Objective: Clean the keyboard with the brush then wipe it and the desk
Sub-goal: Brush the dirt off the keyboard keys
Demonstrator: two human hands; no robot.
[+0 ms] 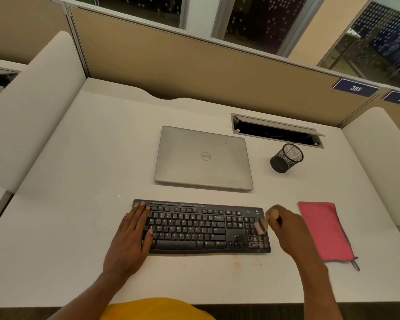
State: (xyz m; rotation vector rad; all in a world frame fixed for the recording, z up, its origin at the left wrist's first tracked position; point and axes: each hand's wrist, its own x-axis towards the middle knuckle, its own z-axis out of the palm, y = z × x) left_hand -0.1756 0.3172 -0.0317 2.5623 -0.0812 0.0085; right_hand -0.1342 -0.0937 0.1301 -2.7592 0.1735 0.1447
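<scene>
A black full-size plastic keyboard (201, 227) is lying flat on the pale off-white desk (79, 169), near the front edge and roughly square to it. The left hand (132, 236) is resting palm down with fingers spread flat across the keyboard's left end, not gripping anything, its fingertips reaching the top row of keys. The right hand (286, 229) is hovering just off the keyboard's right end, its fingers curled around the light wooden handle of a small brush (263, 224); the brush head is blurred, and its pale bristles are pointing down onto the number pad. Small tan crumbs (256, 242) are sitting among the lower keys of the number pad, just below the bristles. A faint orange stain (237, 264) is showing on the desk just in front of the keyboard. A folded pink cloth with a grey trimmed edge (323, 229) is lying flat on the desk to the right of the right hand, apart from the keyboard. Behind the keyboard, a closed silver laptop (203, 158) is sitting on the desk, and to its right a black wire-mesh pen cup (286, 158) is standing in front of a rectangular cable slot (277, 131) set into the desktop.
</scene>
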